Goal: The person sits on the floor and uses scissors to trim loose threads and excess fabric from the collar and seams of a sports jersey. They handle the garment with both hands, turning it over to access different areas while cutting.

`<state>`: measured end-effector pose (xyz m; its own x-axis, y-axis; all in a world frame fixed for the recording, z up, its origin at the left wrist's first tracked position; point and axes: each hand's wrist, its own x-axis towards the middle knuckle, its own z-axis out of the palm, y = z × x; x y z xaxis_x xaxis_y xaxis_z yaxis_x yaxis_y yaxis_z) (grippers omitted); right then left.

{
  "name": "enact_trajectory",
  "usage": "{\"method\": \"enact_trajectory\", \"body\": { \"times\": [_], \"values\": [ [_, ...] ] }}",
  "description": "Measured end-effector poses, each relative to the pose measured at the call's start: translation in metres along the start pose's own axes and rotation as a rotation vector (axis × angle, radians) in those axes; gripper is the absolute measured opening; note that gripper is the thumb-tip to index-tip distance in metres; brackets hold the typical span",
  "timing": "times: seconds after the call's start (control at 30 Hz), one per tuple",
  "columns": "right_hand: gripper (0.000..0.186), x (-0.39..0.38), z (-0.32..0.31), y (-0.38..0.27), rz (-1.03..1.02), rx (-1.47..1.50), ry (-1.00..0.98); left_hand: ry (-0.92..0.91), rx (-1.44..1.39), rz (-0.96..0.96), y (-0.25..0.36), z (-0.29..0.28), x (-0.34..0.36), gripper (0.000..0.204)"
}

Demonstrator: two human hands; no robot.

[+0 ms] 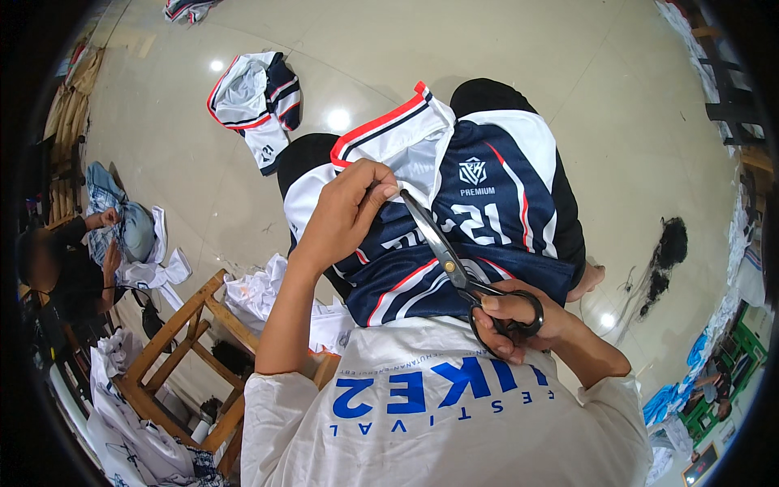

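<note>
Across my lap lies a navy, white and red sports jersey (pixel 479 211), with a striped white sleeve or panel (pixel 398 134) spread toward the far side. The thumb and fingers of my left hand (pixel 349 207) pinch a bit of the white fabric near the middle. My right hand (pixel 519 321) has its fingers through the black handles of large scissors (pixel 442 256). Their blades slant up and left, looking nearly closed, with the tip right beside my left fingertips. Whether any thread lies between the blades is too small to tell.
Another jersey (pixel 256 101) lies crumpled on the tiled floor (pixel 389 49). A wooden stool frame (pixel 182 357) stands at my left beside white cloth (pixel 256 296). Dark scraps (pixel 669 243) lie on the right. A co-worker (pixel 77 260) sits far left, handling fabric.
</note>
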<state>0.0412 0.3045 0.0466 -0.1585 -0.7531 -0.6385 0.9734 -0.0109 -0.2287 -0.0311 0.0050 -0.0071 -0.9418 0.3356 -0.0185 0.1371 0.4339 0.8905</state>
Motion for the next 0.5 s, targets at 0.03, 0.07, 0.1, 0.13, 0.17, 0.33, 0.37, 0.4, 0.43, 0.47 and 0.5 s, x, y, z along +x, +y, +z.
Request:
{"method": "enact_trajectory", "body": {
  "times": [0.03, 0.07, 0.1, 0.13, 0.17, 0.33, 0.37, 0.4, 0.43, 0.47, 0.5],
  "values": [
    [0.041, 0.000, 0.001, 0.000, 0.009, -0.010, 0.017, -0.001, -0.004, 0.000, 0.000, 0.000, 0.000, 0.009],
    [0.041, 0.000, 0.000, -0.001, 0.007, -0.011, 0.026, 0.000, -0.008, 0.001, 0.001, 0.000, 0.000, 0.009],
    [0.042, 0.001, -0.001, 0.000, 0.007, -0.013, 0.032, 0.011, -0.039, -0.003, -0.005, 0.002, -0.001, 0.008],
    [0.043, 0.002, -0.002, 0.001, 0.007, -0.015, 0.039, 0.009, -0.045, -0.006, -0.006, 0.002, -0.002, 0.008],
    [0.043, 0.002, -0.003, 0.002, 0.015, -0.017, 0.043, 0.007, -0.050, -0.010, -0.006, 0.001, -0.003, 0.007],
    [0.046, 0.002, -0.003, 0.006, -0.022, 0.039, -0.002, -0.004, -0.120, -0.052, -0.013, -0.006, -0.001, 0.004],
    [0.046, 0.003, -0.003, 0.006, -0.022, 0.025, -0.001, -0.023, -0.117, -0.047, -0.017, -0.010, -0.001, 0.004],
    [0.047, 0.004, -0.003, 0.007, -0.023, 0.012, -0.002, -0.043, -0.113, -0.043, -0.022, -0.015, -0.002, 0.004],
    [0.047, 0.005, -0.004, 0.006, -0.023, -0.001, -0.002, -0.063, -0.110, -0.039, -0.027, -0.017, -0.001, 0.005],
    [0.047, 0.007, -0.004, 0.006, -0.018, 0.004, 0.005, -0.029, -0.128, 0.010, -0.033, -0.018, 0.004, 0.004],
    [0.047, 0.008, -0.004, 0.006, -0.007, 0.013, 0.012, 0.004, -0.149, 0.052, -0.039, -0.017, 0.007, 0.004]
  ]
}}
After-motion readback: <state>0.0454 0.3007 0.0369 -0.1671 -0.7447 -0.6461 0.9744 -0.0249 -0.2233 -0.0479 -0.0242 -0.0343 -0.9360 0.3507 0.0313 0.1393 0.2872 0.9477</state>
